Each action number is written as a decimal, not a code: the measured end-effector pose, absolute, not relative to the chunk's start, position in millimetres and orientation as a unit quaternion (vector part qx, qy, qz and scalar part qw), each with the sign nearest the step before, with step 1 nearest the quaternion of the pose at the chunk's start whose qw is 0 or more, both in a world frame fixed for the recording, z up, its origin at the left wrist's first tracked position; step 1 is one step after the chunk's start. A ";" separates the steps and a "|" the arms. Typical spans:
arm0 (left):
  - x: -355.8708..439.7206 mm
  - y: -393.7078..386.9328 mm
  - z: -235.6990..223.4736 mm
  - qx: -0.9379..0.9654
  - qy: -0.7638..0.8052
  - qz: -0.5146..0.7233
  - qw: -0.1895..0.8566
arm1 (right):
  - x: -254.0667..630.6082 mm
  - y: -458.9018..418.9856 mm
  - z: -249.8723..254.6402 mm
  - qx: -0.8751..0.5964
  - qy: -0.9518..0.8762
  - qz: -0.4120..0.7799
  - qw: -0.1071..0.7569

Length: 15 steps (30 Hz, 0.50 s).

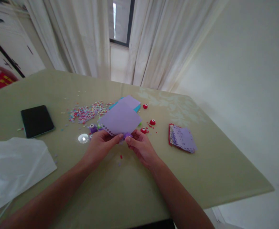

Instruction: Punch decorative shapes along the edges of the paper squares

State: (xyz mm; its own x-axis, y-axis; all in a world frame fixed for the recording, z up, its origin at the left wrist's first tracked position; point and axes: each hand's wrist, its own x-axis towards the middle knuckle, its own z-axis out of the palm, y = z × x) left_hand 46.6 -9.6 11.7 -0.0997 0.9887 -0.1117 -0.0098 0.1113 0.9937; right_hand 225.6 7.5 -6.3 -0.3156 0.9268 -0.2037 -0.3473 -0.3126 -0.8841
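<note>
Both hands (122, 143) pinch close together, forearms angled inward.

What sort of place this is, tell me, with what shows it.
Probably a room in a home: pale curtains by a window, white cabinet doors at the left, and colored bits scattered on a table.

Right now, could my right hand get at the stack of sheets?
Probably yes. The stack of sheets lies off to its right, and the red gadgets sit farther back, off that path. But the right hand is gripping the purple gadget, so it would likely have to let go first.
</note>
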 end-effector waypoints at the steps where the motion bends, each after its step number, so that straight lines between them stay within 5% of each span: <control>1: 46.6 -9.6 11.2 0.447 0.550 0.495 0.502 | 225.8 7.3 -6.0 -0.381 -0.387 0.716 0.438; 15: 46.0 -9.3 -0.2 0.433 0.519 0.488 0.552 | 226.1 9.3 -8.5 -0.421 -0.436 0.678 0.416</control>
State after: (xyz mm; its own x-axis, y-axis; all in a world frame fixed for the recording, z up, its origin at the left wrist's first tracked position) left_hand 46.0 -9.3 -0.2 -0.0153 0.9887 -0.1493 -0.0891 0.1473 0.9851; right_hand 226.1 9.3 -8.5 -0.2992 0.9310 -0.2093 -0.1969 -0.2749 -0.9411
